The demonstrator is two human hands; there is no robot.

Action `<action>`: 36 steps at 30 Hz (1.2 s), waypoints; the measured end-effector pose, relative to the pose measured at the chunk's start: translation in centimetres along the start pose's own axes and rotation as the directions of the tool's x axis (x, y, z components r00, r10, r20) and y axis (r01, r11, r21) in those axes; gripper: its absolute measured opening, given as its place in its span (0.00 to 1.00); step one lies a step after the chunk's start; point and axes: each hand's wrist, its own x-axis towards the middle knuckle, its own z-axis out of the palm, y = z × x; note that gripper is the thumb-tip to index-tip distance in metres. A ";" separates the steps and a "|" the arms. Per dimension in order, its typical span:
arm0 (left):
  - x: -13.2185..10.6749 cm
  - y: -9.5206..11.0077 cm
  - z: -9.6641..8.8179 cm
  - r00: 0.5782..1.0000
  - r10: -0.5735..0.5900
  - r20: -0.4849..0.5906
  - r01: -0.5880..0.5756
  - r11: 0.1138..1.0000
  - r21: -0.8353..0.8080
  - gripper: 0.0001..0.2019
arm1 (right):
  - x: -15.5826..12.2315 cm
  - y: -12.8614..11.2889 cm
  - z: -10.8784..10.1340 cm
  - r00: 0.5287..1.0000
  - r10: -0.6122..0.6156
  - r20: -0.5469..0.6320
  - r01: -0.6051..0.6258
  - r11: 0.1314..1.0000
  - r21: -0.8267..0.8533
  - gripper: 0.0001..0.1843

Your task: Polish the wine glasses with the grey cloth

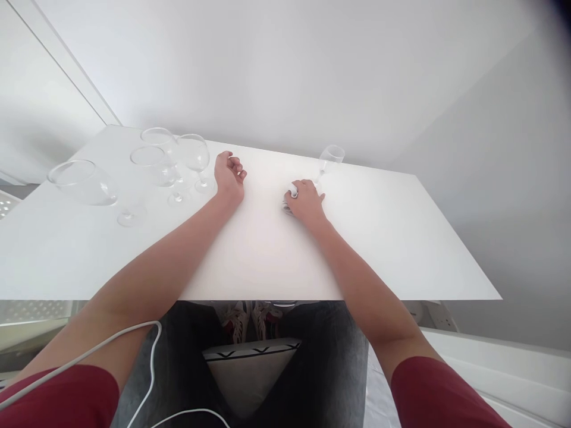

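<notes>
My right hand (307, 201) is closed on a folded white cloth (288, 208) and presses it on the white table (267, 261). Just behind that hand stands a clear stemmed glass (332, 156), its foot partly hidden by my fingers. My left hand (230, 173) rests on its side on the tabletop, holding nothing, with its fingers loosely curled. Close to its left is a clear stemmed glass (194, 153), not touched by it. More clear stemmed glasses stand further left, among them a large one (84, 183) at the far left.
Behind the table rises a white wall (285, 71). A white cable (154, 351) runs across my left forearm and down over my lap. Beneath the table edge are my shoes (236, 321). A white perforated surface (35, 310) shows below at the left.
</notes>
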 end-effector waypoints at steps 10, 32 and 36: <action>-0.8 0.5 -0.4 0.973 0.186 0.137 -0.225 0.900 0.373 0.10 | 0.5 0.5 0.3 1.000 -0.013 -0.026 0.014 1.000 0.021 0.19; -2.6 5.1 0.8 0.639 0.466 0.612 -0.656 -0.085 0.750 0.09 | 0.5 0.7 0.3 0.999 -0.027 -0.017 0.027 0.999 0.019 0.18; -2.0 4.9 0.9 0.653 0.464 0.599 -0.721 0.139 0.679 0.13 | 0.5 0.5 0.1 1.000 -0.009 -0.023 0.010 0.999 0.042 0.18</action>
